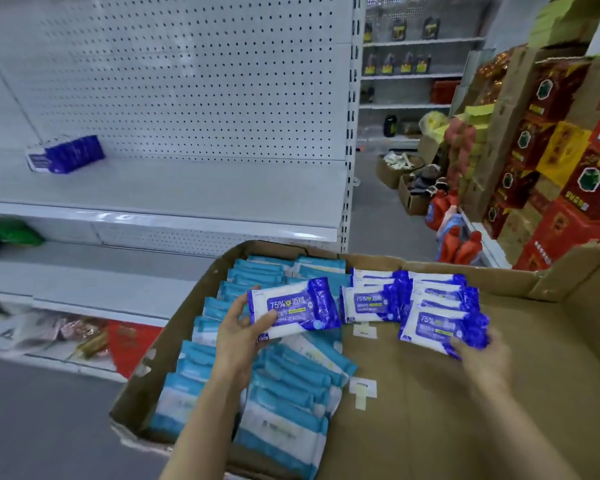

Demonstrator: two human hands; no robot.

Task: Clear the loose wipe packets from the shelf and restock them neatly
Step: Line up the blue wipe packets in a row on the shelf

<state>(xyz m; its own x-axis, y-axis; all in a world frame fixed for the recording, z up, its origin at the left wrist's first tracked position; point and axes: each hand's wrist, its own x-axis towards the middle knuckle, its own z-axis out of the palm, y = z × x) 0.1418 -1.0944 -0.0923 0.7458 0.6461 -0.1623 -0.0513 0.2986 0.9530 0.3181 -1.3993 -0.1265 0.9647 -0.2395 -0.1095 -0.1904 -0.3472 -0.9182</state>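
My left hand [240,336] holds one blue-and-white wipe packet [293,308] above the open cardboard box [430,393]. My right hand [482,351] grips the near edge of another blue-and-white packet [442,327] at the front of a small overlapping pile of such packets [409,296] lying in the box. A row of the same packets [66,154] stands on the white shelf [187,188] at the far left, against the pegboard back.
Several light-blue wipe packs [284,393] fill the box's left side. A lower shelf [84,282] holds a green item at left. Red cartons [568,174] and red bottles [461,244] line the aisle at right.
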